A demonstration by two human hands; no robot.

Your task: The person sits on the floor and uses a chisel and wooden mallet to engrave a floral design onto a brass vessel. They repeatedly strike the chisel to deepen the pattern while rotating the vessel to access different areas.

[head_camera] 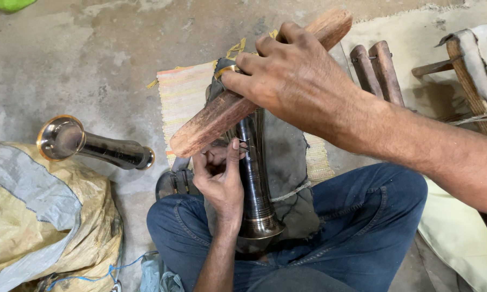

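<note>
I sit cross-legged on the floor with a dark metal flared tube [252, 178] standing upright between my knees, its wide end down. My left hand [220, 178] grips the tube's shaft from the left side. My right hand [289, 78] holds a flat reddish wooden stick [222, 116] laid diagonally across the tube's top end, where a brass ring [226, 69] and dark cloth show.
A second polished flared metal tube [86, 145] lies on a yellow-and-grey woven sack [43, 216] at the left. A striped mat [185, 97] and dark cloth [284, 162] lie under the work. Wooden pieces [378, 67] and a wooden frame [470, 70] stand at the right.
</note>
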